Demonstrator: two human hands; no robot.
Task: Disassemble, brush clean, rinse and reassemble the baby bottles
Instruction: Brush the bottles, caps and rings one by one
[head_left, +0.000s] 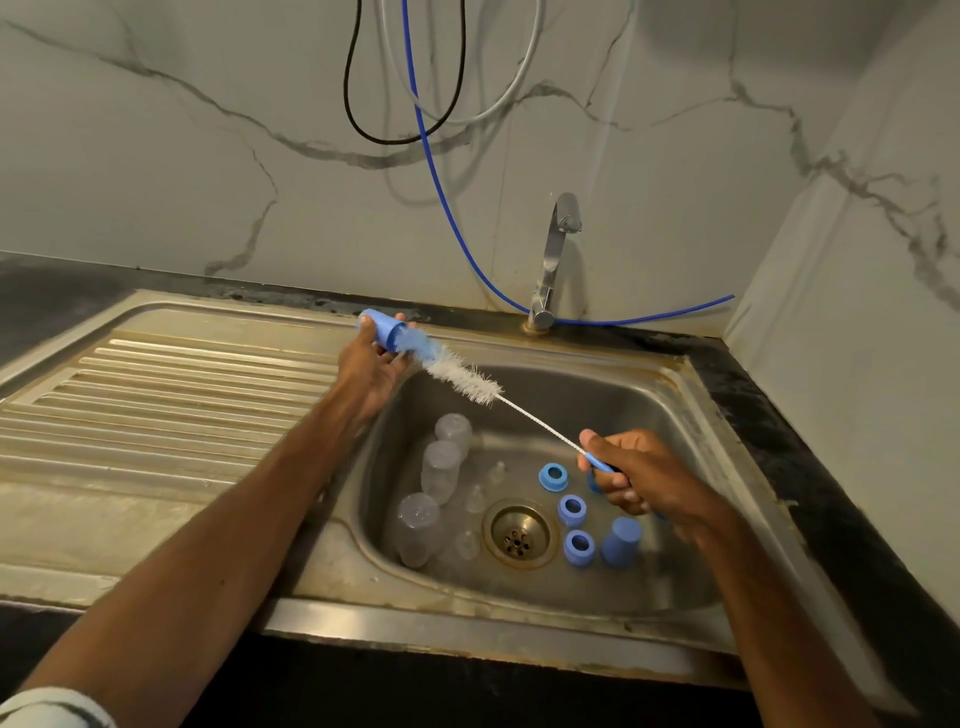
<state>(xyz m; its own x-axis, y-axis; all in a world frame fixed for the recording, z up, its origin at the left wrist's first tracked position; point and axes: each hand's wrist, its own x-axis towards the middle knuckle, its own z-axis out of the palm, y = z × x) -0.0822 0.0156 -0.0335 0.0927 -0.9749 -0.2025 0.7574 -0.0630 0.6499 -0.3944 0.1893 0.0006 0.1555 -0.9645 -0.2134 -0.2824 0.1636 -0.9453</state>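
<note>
Disassembly done — bottles (440, 470) by the sink (467, 621) left wall, rings (572, 509) right of the drain. Left hand (371, 369) grips blue cap (384, 328); right hand (639, 478) grips brush (462, 374), bristles at the cap's mouth. Brushing underway — rinse and reassembly judged outstanding.

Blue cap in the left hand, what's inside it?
The white bristle brush pokes its blue tip into the blue plastic cap; how deep is hidden by the cap wall.
</note>
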